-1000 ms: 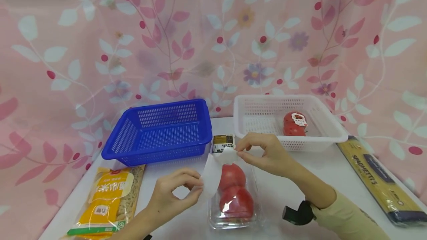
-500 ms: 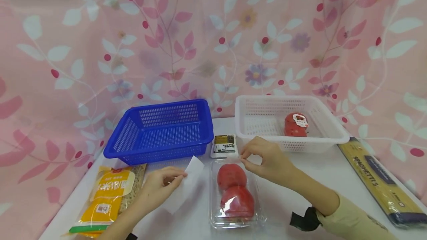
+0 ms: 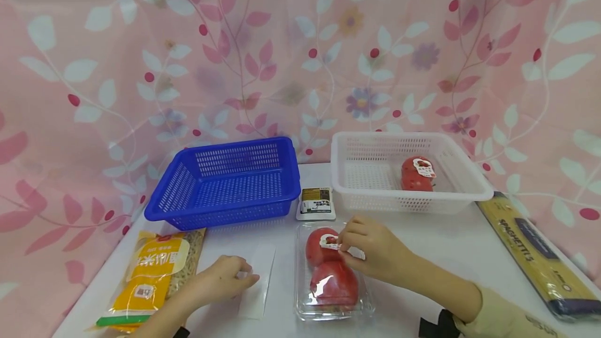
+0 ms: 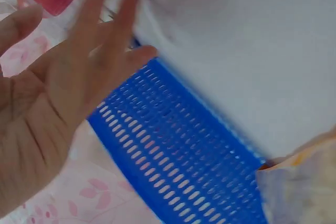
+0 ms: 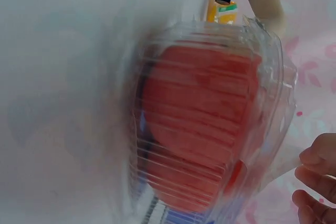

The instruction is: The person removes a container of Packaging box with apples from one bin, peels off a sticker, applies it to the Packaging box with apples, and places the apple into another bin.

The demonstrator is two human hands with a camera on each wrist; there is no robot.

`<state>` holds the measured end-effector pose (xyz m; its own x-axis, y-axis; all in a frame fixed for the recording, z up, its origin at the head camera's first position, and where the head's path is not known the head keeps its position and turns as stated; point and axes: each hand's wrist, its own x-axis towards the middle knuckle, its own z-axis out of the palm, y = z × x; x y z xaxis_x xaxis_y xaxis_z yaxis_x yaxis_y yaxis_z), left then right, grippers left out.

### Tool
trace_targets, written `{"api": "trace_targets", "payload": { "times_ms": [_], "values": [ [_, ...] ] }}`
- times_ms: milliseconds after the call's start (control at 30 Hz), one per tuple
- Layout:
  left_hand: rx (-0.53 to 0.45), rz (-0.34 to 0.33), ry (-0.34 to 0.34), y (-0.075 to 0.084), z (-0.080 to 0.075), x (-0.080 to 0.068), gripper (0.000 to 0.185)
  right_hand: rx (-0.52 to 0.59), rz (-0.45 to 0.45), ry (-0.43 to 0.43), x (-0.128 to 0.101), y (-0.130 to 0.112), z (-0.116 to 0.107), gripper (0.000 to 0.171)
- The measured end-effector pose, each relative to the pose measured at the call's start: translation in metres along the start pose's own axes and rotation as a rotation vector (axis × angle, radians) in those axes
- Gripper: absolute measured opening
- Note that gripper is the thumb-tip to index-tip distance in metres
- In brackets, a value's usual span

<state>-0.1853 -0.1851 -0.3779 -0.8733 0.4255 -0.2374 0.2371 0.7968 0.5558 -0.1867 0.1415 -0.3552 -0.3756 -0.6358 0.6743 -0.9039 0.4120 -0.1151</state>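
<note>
A clear plastic box [image 3: 302, 304] holding two red tomatoes [image 3: 334, 281] lies at the front middle in the head view. Over the upper tomato, my right hand [image 3: 377, 252] pinches a white sticker label [image 3: 329, 242] with a red picture on it. Seen from the right wrist, thumb and finger grip the label's edge [image 5: 283, 170] beside the box lid. Left of the box, a strip of white backing paper [image 3: 258, 291] lies on the table. My left hand [image 3: 223, 278] is at its left edge, and in the left wrist view its fingers [image 4: 126, 17] are extended and blurred.
A blue basket [image 3: 225, 218] stands at the back left, a white basket [image 3: 413, 200] with another tomato pack [image 3: 417, 175] at the back right. Between them lies a small packet [image 3: 316, 202]. A yellow food bag [image 3: 152, 280] is at left, a spaghetti pack [image 3: 535, 252] at right.
The label came away from the white paper. My left hand brought the paper left and let it go on the table; my right hand lowered the label to the box.
</note>
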Motion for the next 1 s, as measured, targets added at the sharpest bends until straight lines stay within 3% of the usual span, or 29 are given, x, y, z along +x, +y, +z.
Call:
{"api": "trace_targets", "payload": {
  "times_ms": [200,333,433,567,767,1000],
  "values": [
    [0.209,0.06,0.13,0.02,0.002,-0.003,0.044,0.031,-0.015,-0.007,-0.004,-0.004,0.006,0.013],
    [0.264,0.221,0.219,0.037,0.005,-0.001,0.044,0.044,-0.018,-0.014,-0.006,-0.006,0.01,0.018],
    [0.292,0.377,0.238,0.048,0.008,0.001,0.045,0.052,-0.029,-0.01,-0.007,-0.006,0.012,0.024],
    [0.362,0.527,0.24,0.058,0.013,0.008,0.051,0.05,-0.032,-0.015,-0.008,-0.007,0.015,0.023],
    [0.489,0.584,0.209,0.067,0.022,0.025,0.061,0.015,-0.047,-0.031,-0.009,-0.007,0.02,0.023],
    [0.645,0.73,0.125,0.07,0.035,0.039,0.089,0.041,-0.044,-0.074,-0.012,-0.007,0.02,0.024]
  ]
}}
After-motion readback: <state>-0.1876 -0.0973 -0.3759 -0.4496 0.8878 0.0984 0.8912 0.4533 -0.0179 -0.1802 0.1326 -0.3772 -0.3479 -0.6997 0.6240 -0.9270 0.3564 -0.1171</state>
